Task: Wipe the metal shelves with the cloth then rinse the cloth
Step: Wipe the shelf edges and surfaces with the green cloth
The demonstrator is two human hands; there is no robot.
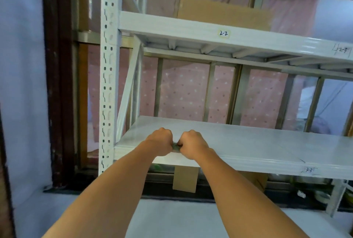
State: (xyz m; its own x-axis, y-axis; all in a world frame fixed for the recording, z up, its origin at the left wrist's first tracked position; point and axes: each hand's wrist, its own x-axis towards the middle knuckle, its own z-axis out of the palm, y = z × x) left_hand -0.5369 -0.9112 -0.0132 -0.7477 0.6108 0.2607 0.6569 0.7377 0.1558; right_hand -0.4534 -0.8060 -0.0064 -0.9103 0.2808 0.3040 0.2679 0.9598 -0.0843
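We grip a small dark cloth (pixel 176 147) between left hand (pixel 160 141) and right hand (pixel 191 143), fingers curled tight, over the front edge of the white metal shelf (pixel 248 142).

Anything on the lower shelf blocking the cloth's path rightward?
Nothing visible: the left hand and right hand grip the cloth at the lower shelf front edge; no object shows along its top.

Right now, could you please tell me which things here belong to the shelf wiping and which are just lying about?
Job: cloth, gripped between left hand and right hand; lower shelf; upper shelf.
Lying about: cardboard sheet on the upper shelf; cardboard piece below the lower shelf.
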